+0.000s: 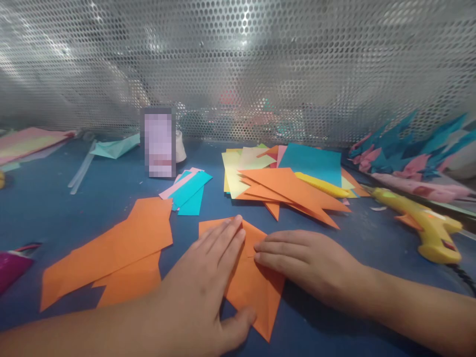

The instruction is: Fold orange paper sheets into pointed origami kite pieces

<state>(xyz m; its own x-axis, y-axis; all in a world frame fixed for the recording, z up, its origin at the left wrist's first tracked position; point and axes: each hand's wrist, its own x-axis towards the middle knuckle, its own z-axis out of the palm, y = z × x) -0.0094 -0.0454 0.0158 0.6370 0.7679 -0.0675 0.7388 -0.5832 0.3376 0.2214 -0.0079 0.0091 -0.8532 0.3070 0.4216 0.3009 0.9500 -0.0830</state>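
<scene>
2 hands lie flat on 1 folded orange paper on the blue table. Left hand covers its left half. Right hand touches its centre from the right. Fingers extended, gripping nothing. The paper's long axis runs far-left to near-right.

1. left hand: palm down, fingers straight and close together, pointing forward and slightly right; thumb spread toward the near side.
2. right hand: palm down, fingers extended leftward, tips just beside the left hand's fingers.
3. forearms: bare, entering from the lower corners; both hands flat, uncurled.
</scene>
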